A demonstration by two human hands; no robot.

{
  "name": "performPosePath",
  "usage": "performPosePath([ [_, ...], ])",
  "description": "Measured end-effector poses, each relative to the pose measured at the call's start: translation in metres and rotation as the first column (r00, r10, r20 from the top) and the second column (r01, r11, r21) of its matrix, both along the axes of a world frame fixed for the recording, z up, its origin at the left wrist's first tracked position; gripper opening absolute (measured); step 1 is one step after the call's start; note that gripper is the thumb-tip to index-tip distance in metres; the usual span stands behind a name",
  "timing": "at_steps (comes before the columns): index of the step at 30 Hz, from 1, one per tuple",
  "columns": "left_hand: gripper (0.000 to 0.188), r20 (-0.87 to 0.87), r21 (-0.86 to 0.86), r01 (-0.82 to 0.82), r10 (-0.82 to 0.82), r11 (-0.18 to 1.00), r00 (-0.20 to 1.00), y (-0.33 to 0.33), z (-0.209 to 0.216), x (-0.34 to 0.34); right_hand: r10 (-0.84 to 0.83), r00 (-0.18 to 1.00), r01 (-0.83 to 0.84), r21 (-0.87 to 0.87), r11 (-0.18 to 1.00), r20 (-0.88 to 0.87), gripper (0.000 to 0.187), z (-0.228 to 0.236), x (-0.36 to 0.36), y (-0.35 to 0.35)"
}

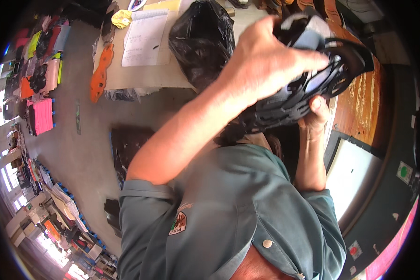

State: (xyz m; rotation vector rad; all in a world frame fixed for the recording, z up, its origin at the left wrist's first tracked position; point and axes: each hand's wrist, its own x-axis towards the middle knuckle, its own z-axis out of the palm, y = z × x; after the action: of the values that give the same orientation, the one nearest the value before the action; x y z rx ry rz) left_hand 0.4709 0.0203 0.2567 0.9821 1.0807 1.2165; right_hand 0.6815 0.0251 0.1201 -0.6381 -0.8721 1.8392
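My left hand (270,63) reaches across the top of a bundle of black strap-like pieces (280,109), with looped ends and some grey surfaces showing. Its thumb presses toward the loops, while the other fingers are partly hidden at the far side. From below, my right hand (315,112) grips the same bundle near its right end, thumb up against the edge and the remaining fingers behind it. The bundle is held up in front of my chest, near the table edge. I cannot tell exactly what the pieces are.
On the table (182,81) ahead are a black plastic bag (203,39), an open notebook (144,37), a crumpled yellow piece (122,19) and an orange shaped piece (102,70). A worn wooden surface (357,107) lies at the right. Stacked coloured materials (43,114) line the far left.
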Motion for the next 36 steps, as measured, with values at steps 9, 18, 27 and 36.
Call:
performPosePath([
  [9, 0.070, -0.041, -0.027, -0.181, 0.180, 0.983, 0.983, -0.002, -0.018, 0.009, 0.061, 0.997, -0.065, -0.104, 0.992, -0.043, 0.094, -0.003, -0.002, 0.012],
  [18, 0.042, 0.194, -0.153, -0.021, 0.051, 0.988, 0.980, 0.001, -0.014, -0.003, 0.089, 0.995, -0.095, -0.104, 0.990, -0.054, 0.094, 0.014, -0.008, 0.012],
  [27, 0.050, 0.136, -0.135, -0.217, 0.235, 0.967, 0.962, -0.011, -0.063, -0.052, -0.094, 0.958, 0.033, -0.221, 0.975, -0.270, 0.085, 0.017, 0.006, 0.006],
  [36, 0.079, -0.915, 0.108, -0.664, 0.335, 0.740, 0.224, -0.070, -0.148, -0.100, -0.261, 0.911, 0.268, -0.022, 0.963, -0.319, 0.067, 0.073, 0.038, 0.067],
])
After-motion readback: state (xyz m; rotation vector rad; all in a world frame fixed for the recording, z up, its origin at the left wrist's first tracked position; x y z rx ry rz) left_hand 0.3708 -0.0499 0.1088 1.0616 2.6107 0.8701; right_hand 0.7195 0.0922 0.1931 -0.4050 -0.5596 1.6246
